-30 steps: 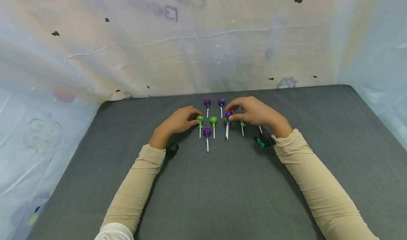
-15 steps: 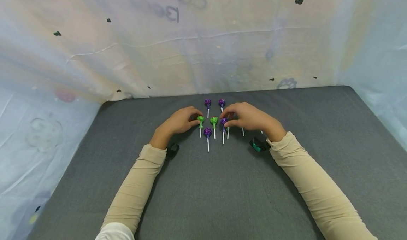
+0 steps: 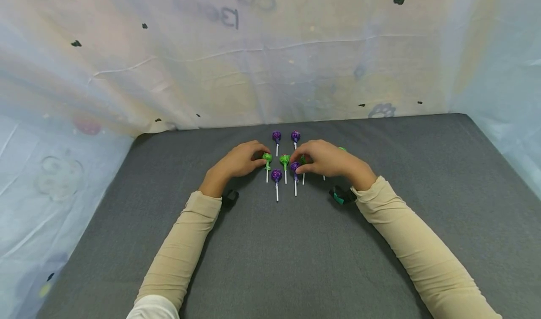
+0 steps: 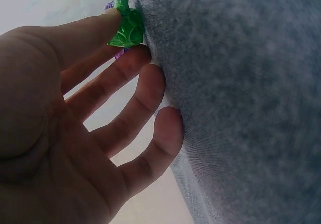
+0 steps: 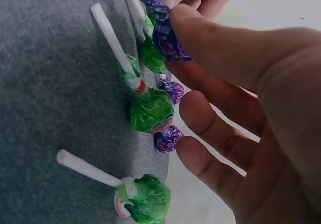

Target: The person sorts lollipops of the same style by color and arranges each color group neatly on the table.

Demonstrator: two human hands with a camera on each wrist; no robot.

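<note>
1. Looking down from the head view, a cluster of lollipops is seen on the grey bench (image 3: 296, 244), at 12 o'clock from the person. The right hand (image 3: 327, 159) is held with thumb and forefinger pinched on a purple lollipop (image 3: 295, 167), whose white stick points toward 6 o'clock. At 9 o'clock from it, just beside, another purple lollipop (image 3: 276, 174) lies. The left hand (image 3: 238, 161) is curled, its fingertips touching a green lollipop (image 3: 266, 158). A second green lollipop (image 3: 284, 159) lies between the two hands. Two more purple lollipops (image 3: 276, 136) are laid side by side at 12 o'clock of the group.

2. From the left wrist view, the left hand (image 4: 85, 123) is shown with relaxed, slightly spread fingers; the green lollipop (image 4: 128, 28) is touched by thumb and forefinger tip against the bench.

3. From the right wrist view, the purple lollipop (image 5: 168, 35) is pinched by the right hand (image 5: 235, 98), the other fingers loosely spread. Green lollipops (image 5: 150, 111) lie on the bench just beside it.
</note>
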